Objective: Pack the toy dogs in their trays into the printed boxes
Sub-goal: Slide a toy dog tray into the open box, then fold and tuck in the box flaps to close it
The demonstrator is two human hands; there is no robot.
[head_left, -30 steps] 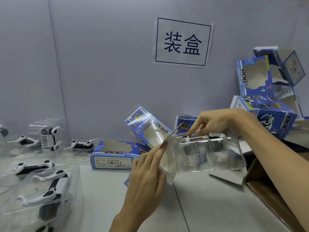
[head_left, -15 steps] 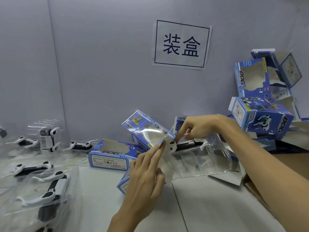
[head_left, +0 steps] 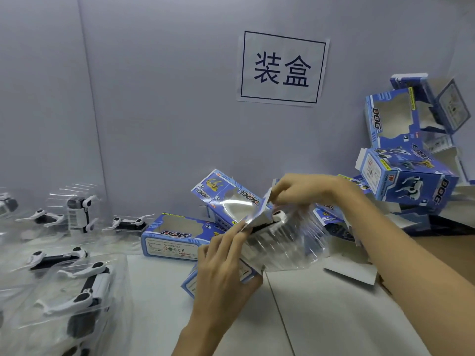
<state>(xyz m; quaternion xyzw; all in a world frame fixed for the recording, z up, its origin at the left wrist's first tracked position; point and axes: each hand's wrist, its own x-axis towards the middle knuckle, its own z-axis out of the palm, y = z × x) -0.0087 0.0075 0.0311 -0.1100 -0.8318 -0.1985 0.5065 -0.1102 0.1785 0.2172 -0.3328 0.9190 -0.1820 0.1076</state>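
Clear tray (head_left: pixel 288 242) now tilted, farther left.

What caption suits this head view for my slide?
Both hands, left and right, hold a clear tray with a toy dog above the table, among blue boxes.

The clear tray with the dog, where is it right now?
Head view, centre: the clear tray is held above the table between the left hand and right hand, right of the flat DOG box.

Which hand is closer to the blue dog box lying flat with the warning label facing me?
Left. The left hand is just right of that flat box, nearly touching its end. The right hand is farther right and higher, gripping the clear tray.
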